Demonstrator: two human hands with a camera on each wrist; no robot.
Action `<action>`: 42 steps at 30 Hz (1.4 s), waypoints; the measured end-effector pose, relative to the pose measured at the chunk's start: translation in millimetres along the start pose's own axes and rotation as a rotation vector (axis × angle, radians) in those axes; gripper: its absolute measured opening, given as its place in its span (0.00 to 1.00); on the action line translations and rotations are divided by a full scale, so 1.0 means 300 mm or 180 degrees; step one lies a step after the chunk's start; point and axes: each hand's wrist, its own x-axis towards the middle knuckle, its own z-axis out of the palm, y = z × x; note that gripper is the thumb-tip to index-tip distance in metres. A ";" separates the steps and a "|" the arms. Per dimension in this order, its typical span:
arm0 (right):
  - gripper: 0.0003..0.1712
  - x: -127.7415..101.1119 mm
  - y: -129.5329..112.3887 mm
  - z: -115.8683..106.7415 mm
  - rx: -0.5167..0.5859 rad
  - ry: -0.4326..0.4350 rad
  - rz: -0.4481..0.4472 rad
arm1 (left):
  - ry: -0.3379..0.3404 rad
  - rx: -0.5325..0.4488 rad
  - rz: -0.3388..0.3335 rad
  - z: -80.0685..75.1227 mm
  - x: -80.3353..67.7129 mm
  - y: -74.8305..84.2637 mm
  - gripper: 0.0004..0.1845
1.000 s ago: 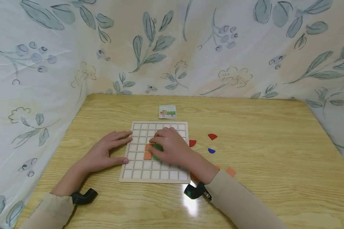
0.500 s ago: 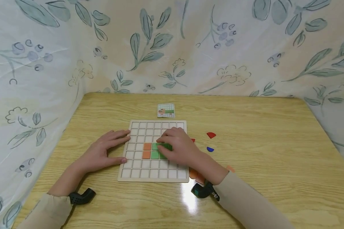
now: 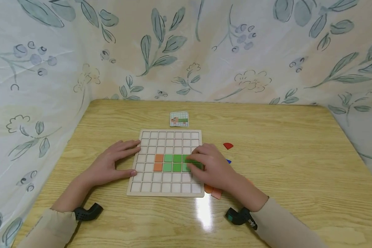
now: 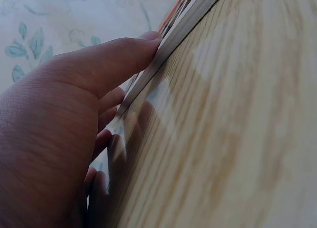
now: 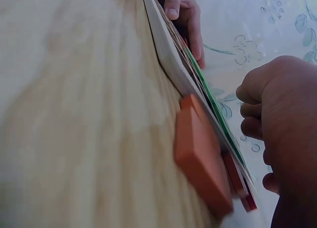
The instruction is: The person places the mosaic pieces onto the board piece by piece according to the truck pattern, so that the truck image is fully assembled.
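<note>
A pale wooden grid board (image 3: 156,187) lies flat on the table. Two orange square tiles (image 3: 158,167) sit in its cells, one above the other. To their right run two rows of light and dark green square tiles (image 3: 177,167). My left hand (image 3: 110,163) rests along the board's left edge, thumb (image 4: 131,57) and fingertips touching it, fingers extended. Over the right end of the green rows hovers my right hand (image 3: 214,167), its fingers loosely bent. In the right wrist view nothing shows between its fingers (image 5: 250,94), and a gap separates them from the board.
Behind the board is a small picture card (image 3: 179,119). On the right lie a red quarter-circle piece (image 3: 228,146) and a blue piece (image 3: 229,161), partly hidden by the hand. Orange-pink pieces (image 3: 217,193) lie against the board's lower right edge. Patterned cloth (image 3: 186,51) surrounds the table.
My right hand has slid rightward along the green rows, uncovering more light and dark green tiles. The left hand keeps its place at the board's edge.
</note>
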 end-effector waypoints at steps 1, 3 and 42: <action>0.07 -0.008 0.003 -0.006 -0.0002 0.0010 0.0001 | -0.0007 -0.0002 -0.0002 0.000 0.000 -0.001 0.43; 0.07 -0.023 0.006 -0.016 -0.0010 0.0022 -0.0015 | -0.0015 -0.0002 -0.0017 0.003 0.000 -0.005 0.44; 0.08 -0.163 0.057 -0.087 -0.0336 -0.0010 0.0038 | -0.0022 0.0022 0.0004 0.002 -0.002 0.000 0.44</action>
